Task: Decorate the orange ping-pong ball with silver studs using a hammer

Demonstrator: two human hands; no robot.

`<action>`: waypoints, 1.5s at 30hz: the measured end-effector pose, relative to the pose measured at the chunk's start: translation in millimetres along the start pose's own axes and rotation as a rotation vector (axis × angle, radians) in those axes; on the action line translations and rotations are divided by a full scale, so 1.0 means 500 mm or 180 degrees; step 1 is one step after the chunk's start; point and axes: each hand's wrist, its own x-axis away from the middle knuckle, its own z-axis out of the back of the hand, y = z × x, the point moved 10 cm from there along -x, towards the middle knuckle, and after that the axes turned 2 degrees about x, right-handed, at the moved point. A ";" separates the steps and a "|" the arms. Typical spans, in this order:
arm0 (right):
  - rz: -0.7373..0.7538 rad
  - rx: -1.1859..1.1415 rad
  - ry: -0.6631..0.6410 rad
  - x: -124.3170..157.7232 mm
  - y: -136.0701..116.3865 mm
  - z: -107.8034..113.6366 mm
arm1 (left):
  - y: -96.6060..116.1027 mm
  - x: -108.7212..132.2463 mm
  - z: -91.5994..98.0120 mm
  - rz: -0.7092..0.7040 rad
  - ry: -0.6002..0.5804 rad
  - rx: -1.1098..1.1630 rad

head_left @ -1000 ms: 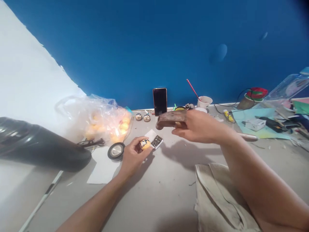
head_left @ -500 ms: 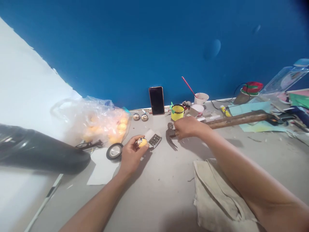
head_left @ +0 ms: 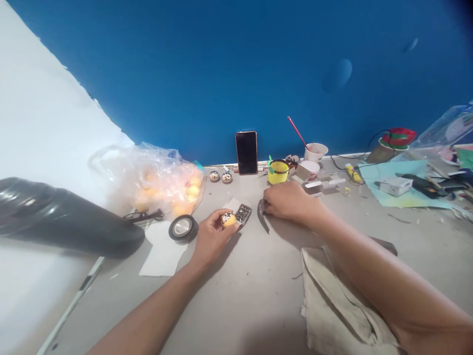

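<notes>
My left hand (head_left: 214, 234) is closed around a small yellow ball (head_left: 229, 220), its top partly covered with shiny metal studs. Just right of the ball lies a small open box (head_left: 244, 214) full of little metal pieces, close to my left fingertips. My right hand (head_left: 286, 201) is closed on a claw hammer (head_left: 263, 219) near its head. The claw points down toward the table, and the handle runs under my right forearm, its end showing on the far side.
A black tape roll (head_left: 183, 228) lies on white paper (head_left: 162, 259). Behind stand a phone (head_left: 247, 153), two studded balls (head_left: 220, 176), a yellow cup (head_left: 278, 172) and a paper cup (head_left: 316, 151). A plastic bag of orange balls (head_left: 166, 182) sits left, folded cloth (head_left: 332, 296) front right.
The hammer's handle has swung down from its raised position to below my right forearm, still in my right hand. My left hand keeps the ball. The whole view has shifted slightly.
</notes>
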 end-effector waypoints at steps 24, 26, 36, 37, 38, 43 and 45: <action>0.0404 -0.0108 0.0638 -0.041 -0.122 -0.035 | 0.007 0.012 -0.031 -0.0071 -0.0295 0.0194; 0.0410 -0.0064 0.0587 -0.041 -0.124 -0.036 | 0.006 0.011 -0.032 -0.0070 -0.0297 0.0224; 0.0521 -0.0050 0.0490 -0.039 -0.134 -0.038 | 0.006 0.009 -0.034 -0.0094 -0.0303 0.0253; 0.0540 -0.0054 0.0498 -0.038 -0.136 -0.036 | 0.006 0.009 -0.033 -0.0112 -0.0303 0.0248; 0.0563 -0.0058 0.0520 -0.037 -0.138 -0.035 | 0.007 0.008 -0.034 -0.0132 -0.0308 0.0236; 0.0543 -0.0074 0.0553 -0.033 -0.136 -0.032 | 0.007 0.009 -0.033 -0.0141 -0.0307 0.0140; 0.0488 -0.0044 0.0556 -0.031 -0.130 -0.027 | 0.006 0.010 -0.032 -0.0092 -0.0276 0.0089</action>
